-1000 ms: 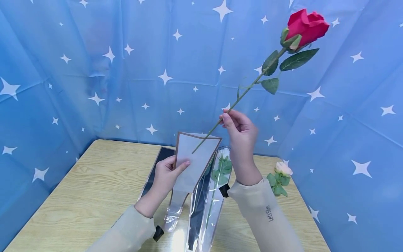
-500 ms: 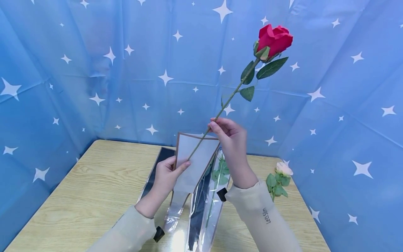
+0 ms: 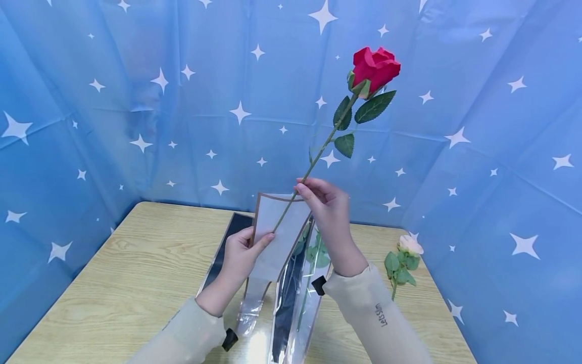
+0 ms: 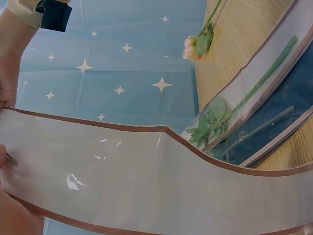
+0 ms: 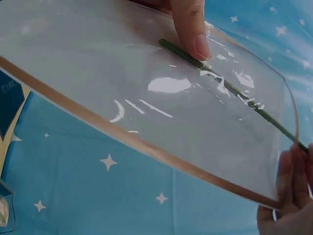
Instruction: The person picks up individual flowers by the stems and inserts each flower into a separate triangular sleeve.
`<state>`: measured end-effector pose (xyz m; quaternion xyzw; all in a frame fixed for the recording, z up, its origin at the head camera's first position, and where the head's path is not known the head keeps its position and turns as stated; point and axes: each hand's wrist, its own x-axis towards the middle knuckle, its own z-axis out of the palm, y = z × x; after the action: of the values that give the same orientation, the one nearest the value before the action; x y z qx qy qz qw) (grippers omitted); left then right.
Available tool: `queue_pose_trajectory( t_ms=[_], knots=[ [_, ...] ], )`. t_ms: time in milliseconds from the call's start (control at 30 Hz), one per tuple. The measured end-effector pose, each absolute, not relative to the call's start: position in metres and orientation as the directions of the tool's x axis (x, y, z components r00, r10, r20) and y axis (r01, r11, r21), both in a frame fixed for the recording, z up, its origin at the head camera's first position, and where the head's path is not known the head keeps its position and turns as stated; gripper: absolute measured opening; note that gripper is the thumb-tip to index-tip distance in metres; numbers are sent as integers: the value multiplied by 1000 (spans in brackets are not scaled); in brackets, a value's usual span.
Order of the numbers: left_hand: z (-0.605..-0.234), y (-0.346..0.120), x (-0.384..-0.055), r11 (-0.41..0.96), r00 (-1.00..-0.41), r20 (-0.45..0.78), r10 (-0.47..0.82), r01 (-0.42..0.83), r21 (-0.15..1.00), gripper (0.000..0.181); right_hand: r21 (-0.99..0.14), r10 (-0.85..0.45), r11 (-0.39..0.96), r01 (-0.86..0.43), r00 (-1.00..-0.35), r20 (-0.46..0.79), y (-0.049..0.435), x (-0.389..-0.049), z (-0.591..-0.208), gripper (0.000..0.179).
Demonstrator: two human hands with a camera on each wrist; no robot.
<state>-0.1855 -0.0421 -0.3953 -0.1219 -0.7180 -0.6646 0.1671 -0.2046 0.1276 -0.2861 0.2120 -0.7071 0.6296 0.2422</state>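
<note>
A red rose with green leaves stands tilted, its head up and to the right. My right hand pinches its stem between thumb and fingertips, just above the sleeve's mouth. My left hand grips the left edge of a white flower sleeve with brown trim and a clear front, the thumb across it. In the right wrist view, the stem's cut end reaches past the left thumb, and film glare crosses the stem, which runs inside the sleeve. The sleeve's narrow clear foot hangs down over the table.
Below the hands lie a dark sleeve and a clear-fronted sleeve holding a leafy green stem. A pale pink rose lies at the wooden table's right. A blue star-patterned curtain stands behind the table.
My right hand has moved left and down with the red rose, its stem sliding deeper into the sleeve's mouth, down to the left thumb. The left hand has stayed almost still.
</note>
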Motion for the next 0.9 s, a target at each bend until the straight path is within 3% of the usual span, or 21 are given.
queue_pose_trajectory(
  t_ms=[400,700,900],
  knots=[
    [-397,-41,-185,76,-917,392,-73,387,919,17,-693,-89,260,-672,-731,676,130,-204,-286,19],
    [-396,-41,-184,55,-922,384,-48,381,923,18,-676,-58,261,-689,-711,701,132,-203,-279,21],
    [-396,-40,-184,57,-917,395,-53,392,918,16,-733,40,147,-664,-737,675,135,-203,-275,20]
  ],
)
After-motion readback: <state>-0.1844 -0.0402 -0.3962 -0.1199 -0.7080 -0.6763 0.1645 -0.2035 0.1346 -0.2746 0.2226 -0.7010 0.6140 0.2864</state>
